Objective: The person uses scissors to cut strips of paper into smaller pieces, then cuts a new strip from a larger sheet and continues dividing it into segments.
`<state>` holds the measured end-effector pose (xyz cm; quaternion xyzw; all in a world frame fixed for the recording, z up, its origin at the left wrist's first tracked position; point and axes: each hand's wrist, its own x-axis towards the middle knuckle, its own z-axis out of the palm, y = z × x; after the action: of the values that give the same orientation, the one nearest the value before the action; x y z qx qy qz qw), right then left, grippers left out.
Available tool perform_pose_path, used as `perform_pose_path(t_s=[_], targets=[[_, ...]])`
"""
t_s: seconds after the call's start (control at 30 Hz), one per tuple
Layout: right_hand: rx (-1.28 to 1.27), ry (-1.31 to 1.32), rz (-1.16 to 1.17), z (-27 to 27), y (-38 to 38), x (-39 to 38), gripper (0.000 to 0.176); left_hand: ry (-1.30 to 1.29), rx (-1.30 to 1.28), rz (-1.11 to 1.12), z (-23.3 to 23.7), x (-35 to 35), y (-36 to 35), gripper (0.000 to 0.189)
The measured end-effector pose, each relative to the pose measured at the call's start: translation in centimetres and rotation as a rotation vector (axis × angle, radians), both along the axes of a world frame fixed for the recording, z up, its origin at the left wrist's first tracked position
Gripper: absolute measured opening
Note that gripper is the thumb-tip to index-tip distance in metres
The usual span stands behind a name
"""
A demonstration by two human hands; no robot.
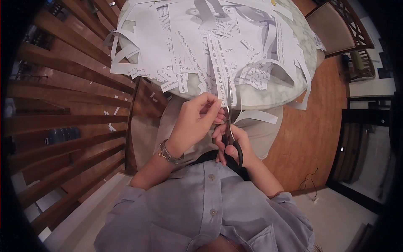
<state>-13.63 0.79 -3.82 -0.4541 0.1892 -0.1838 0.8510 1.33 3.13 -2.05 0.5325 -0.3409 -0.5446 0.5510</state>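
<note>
My left hand (194, 119) pinches the near end of a long paper strip (218, 77) printed with repeated "Diskon 10%". The fingers of my right hand (242, 140) are in the black handles of a pair of scissors (239, 154). Its blades point away from me and lie along the strip, between two printed columns. How far apart the blades are is hard to make out. Beyond my hands, the strip runs onto a heap of cut paper pieces (254, 75), some marked "Buy 1 Get 1".
The round marble table (268, 97) carries white sheets (153, 46) and curling offcuts, several hanging over its edge. A slatted wooden chair or rail (84, 122) stands at left. A padded chair (331, 29) is at far right. Paper scraps (111, 127) lie on the floor.
</note>
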Motion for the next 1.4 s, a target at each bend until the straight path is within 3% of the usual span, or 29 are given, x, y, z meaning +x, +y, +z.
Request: perform_pose_path(t_s=[0.67,0.87,1.13,1.23,1.3,1.4], targets=[[-0.020,0.056,-0.020,0.3,0.5,0.2,0.033,0.028,-0.011,0.003,0.1,0.2,0.1,0.013],[-0.023,0.073,-0.021,0.4,0.5,0.2,0.029,-0.026,0.069,-0.027,1.0,1.6,-0.9,0.022],[-0.046,0.105,-0.026,0.6,0.7,0.5,0.027,-0.362,0.035,0.025,0.6,1.9,-2.7,0.024],[-0.025,0.124,-0.014,0.4,0.6,0.4,0.031,-0.336,0.021,0.024,0.6,1.9,-2.5,0.024],[-0.004,-0.022,-0.018,0.1,0.6,0.4,0.045,-0.330,-0.003,-0.002,0.4,1.7,-2.2,0.025],[0.004,-0.041,-0.045,0.1,0.4,0.5,0.061,-0.313,-0.040,-0.043,0.5,1.2,-1.5,0.025]])
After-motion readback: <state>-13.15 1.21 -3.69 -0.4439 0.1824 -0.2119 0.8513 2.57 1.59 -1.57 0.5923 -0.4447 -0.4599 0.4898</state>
